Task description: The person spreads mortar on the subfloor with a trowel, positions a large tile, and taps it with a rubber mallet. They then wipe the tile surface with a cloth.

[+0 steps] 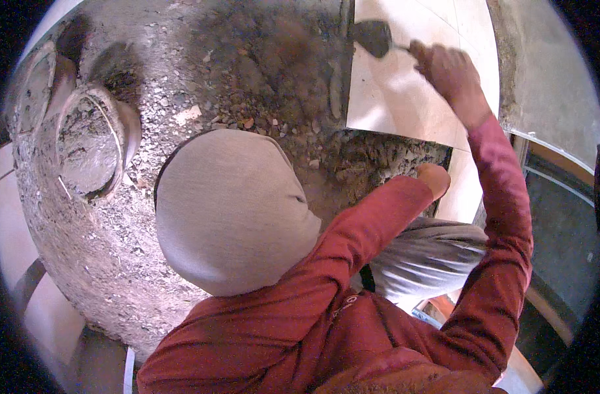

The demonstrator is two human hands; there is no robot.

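My right grip (450, 73) is clamped on the trowel (373, 38), blade over the pale tile (405, 98) — my left grip (435, 180), near that tile, I cannot tell whether closed.

At the upper left, 2 round pans (130, 128) side by side on rough, gritty ground (136, 240), the nearer with grey paste (86, 154) inside and a pinkish wall to the right. Scattered over the same ground, small stones (247, 123) and 1 larger pale chip (188, 115), with pale tiles (11, 217) along the far left edge and a thin white strip (129, 369) at the lower left. Over at the right, a smooth grey floor (559, 85), and below that a dark grey surface (559, 226) beside a brownish, pale-edged frame (562, 159), too distorted to identify.
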